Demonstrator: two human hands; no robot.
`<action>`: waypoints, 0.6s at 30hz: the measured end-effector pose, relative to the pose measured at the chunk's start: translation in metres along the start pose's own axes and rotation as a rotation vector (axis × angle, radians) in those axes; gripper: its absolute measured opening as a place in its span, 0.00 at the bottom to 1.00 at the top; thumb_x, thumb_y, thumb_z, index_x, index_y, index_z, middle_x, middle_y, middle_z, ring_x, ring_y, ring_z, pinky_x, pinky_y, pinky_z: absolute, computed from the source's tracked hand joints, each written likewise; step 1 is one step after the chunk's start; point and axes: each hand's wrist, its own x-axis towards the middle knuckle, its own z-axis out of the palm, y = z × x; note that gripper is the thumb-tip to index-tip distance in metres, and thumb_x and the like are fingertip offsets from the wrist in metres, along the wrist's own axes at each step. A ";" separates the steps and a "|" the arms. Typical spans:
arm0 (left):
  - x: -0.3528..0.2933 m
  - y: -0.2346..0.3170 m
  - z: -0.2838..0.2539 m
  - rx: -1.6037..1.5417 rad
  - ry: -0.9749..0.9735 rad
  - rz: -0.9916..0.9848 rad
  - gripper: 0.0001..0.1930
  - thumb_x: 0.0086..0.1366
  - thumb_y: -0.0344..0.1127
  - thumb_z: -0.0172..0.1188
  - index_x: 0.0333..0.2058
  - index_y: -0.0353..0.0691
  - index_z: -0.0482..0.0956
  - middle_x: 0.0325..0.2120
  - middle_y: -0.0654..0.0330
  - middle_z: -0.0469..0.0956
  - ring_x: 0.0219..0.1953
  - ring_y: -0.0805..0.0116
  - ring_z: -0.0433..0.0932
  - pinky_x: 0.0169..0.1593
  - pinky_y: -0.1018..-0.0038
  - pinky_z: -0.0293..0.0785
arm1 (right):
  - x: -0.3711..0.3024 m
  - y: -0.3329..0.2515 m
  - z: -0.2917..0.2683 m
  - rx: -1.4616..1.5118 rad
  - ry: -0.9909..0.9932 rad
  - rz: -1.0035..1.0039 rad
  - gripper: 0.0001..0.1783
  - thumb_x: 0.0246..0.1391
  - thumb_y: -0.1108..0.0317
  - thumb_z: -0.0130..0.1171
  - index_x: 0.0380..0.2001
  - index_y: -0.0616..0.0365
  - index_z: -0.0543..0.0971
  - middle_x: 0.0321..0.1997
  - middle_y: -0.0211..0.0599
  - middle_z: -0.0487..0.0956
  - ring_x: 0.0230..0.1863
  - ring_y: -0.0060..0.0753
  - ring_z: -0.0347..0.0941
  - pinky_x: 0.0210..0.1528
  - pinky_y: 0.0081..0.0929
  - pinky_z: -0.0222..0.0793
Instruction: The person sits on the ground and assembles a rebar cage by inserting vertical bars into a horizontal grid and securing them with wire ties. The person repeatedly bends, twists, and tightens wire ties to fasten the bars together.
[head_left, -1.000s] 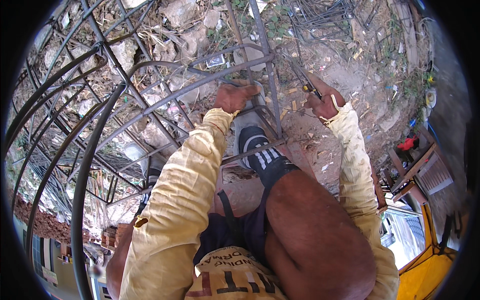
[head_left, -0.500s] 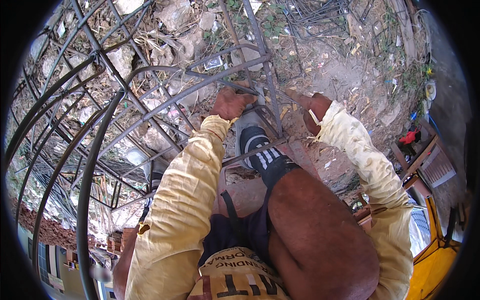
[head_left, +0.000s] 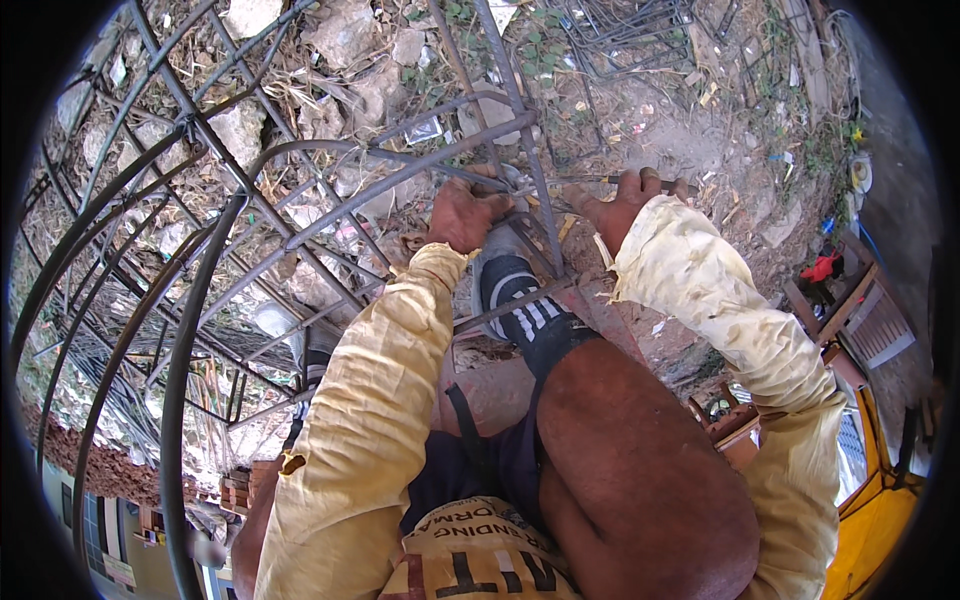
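Observation:
A cage of tied steel reinforcing bars (head_left: 410, 168) stretches over the ground from the left to the middle. My left hand (head_left: 466, 216) is closed at the cage's corner, beside a crossing of bars; what its fingers pinch is hidden. To the right of that corner, my right hand (head_left: 622, 212) has its fingers round a thin dark metal tool (head_left: 598, 180), which lies crosswise and points toward the crossing. The exact kind of tool does not show. Under the corner, my foot in a dark striped sock (head_left: 520, 295) stands between the bars.
Long bent bars (head_left: 178, 400) arch up close at the left. Rubble stones (head_left: 345, 40) and dry grass cover the ground behind the cage. More bent steel (head_left: 625, 45) lies at the far side. A wooden chair-like frame (head_left: 850, 290) and a yellow object (head_left: 870, 540) are at the right.
My right hand has turned over and its fingers now lie on top of the tool, which sits more level. My left hand stays at the corner, nearly unmoved.

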 end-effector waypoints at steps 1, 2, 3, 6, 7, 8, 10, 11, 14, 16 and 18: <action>-0.002 0.003 -0.001 -0.002 -0.013 -0.022 0.20 0.54 0.30 0.65 0.46 0.35 0.75 0.35 0.58 0.81 0.36 0.72 0.78 0.43 0.75 0.73 | -0.001 -0.003 0.000 -0.002 0.029 0.012 0.31 0.55 0.57 0.52 0.63 0.24 0.61 0.58 0.57 0.64 0.65 0.63 0.54 0.63 0.69 0.41; 0.001 -0.004 -0.003 0.021 0.000 -0.020 0.19 0.54 0.30 0.64 0.46 0.35 0.75 0.35 0.58 0.81 0.36 0.72 0.78 0.43 0.76 0.73 | -0.015 -0.013 -0.026 -0.049 0.022 -0.039 0.30 0.56 0.56 0.50 0.63 0.25 0.62 0.59 0.56 0.64 0.66 0.62 0.53 0.64 0.69 0.39; 0.005 -0.015 -0.005 0.044 0.013 -0.017 0.19 0.54 0.29 0.64 0.46 0.36 0.75 0.35 0.58 0.81 0.36 0.72 0.78 0.43 0.76 0.73 | -0.022 -0.019 -0.041 -0.097 0.016 -0.089 0.29 0.57 0.56 0.49 0.63 0.26 0.62 0.60 0.55 0.64 0.66 0.62 0.52 0.64 0.69 0.37; 0.004 -0.014 -0.002 0.018 0.025 -0.006 0.18 0.54 0.29 0.64 0.45 0.36 0.75 0.34 0.59 0.81 0.35 0.73 0.78 0.41 0.77 0.73 | -0.018 -0.019 -0.035 -0.172 0.007 -0.094 0.28 0.56 0.55 0.49 0.62 0.30 0.64 0.60 0.55 0.63 0.67 0.61 0.50 0.65 0.69 0.33; 0.003 -0.013 -0.002 -0.008 0.033 -0.005 0.18 0.54 0.29 0.64 0.45 0.35 0.75 0.34 0.59 0.81 0.35 0.74 0.77 0.41 0.77 0.73 | -0.018 -0.022 -0.036 -0.195 0.023 -0.073 0.28 0.57 0.55 0.49 0.62 0.30 0.64 0.60 0.55 0.64 0.67 0.61 0.50 0.65 0.70 0.32; 0.004 -0.015 -0.001 -0.021 0.029 -0.004 0.18 0.54 0.29 0.64 0.45 0.35 0.75 0.34 0.59 0.81 0.35 0.74 0.77 0.41 0.77 0.73 | -0.018 -0.028 -0.038 -0.219 0.039 -0.052 0.28 0.57 0.55 0.49 0.62 0.31 0.64 0.59 0.55 0.64 0.67 0.60 0.50 0.65 0.70 0.31; 0.004 -0.016 -0.002 -0.046 0.024 -0.002 0.18 0.54 0.29 0.64 0.45 0.35 0.75 0.34 0.59 0.81 0.35 0.74 0.77 0.40 0.78 0.73 | -0.021 -0.031 -0.040 -0.255 0.063 -0.066 0.27 0.57 0.54 0.49 0.61 0.35 0.65 0.58 0.55 0.66 0.66 0.61 0.51 0.65 0.69 0.33; 0.004 -0.016 -0.002 -0.069 0.024 -0.002 0.18 0.54 0.29 0.64 0.45 0.35 0.75 0.34 0.59 0.81 0.34 0.74 0.77 0.40 0.78 0.73 | -0.022 -0.032 -0.041 -0.268 0.071 -0.102 0.27 0.56 0.53 0.50 0.60 0.38 0.67 0.57 0.56 0.66 0.65 0.61 0.52 0.65 0.67 0.36; 0.003 -0.017 -0.002 -0.093 0.024 -0.004 0.19 0.54 0.29 0.64 0.45 0.35 0.74 0.34 0.60 0.81 0.34 0.74 0.77 0.39 0.78 0.73 | -0.020 -0.039 -0.029 -0.026 0.239 0.035 0.24 0.56 0.50 0.52 0.54 0.46 0.70 0.52 0.57 0.68 0.61 0.62 0.57 0.62 0.59 0.50; 0.003 -0.017 -0.003 -0.051 0.033 -0.015 0.19 0.54 0.29 0.65 0.45 0.35 0.74 0.34 0.60 0.80 0.33 0.75 0.77 0.39 0.78 0.73 | -0.019 -0.043 -0.028 0.161 0.270 0.123 0.23 0.55 0.50 0.53 0.50 0.49 0.72 0.48 0.55 0.69 0.56 0.61 0.61 0.58 0.55 0.58; 0.004 -0.017 -0.003 -0.054 0.023 -0.023 0.19 0.54 0.29 0.65 0.45 0.35 0.74 0.33 0.60 0.80 0.33 0.75 0.76 0.38 0.78 0.73 | -0.020 -0.042 -0.040 0.280 0.172 0.126 0.21 0.55 0.51 0.53 0.48 0.51 0.72 0.44 0.53 0.70 0.51 0.58 0.65 0.53 0.53 0.63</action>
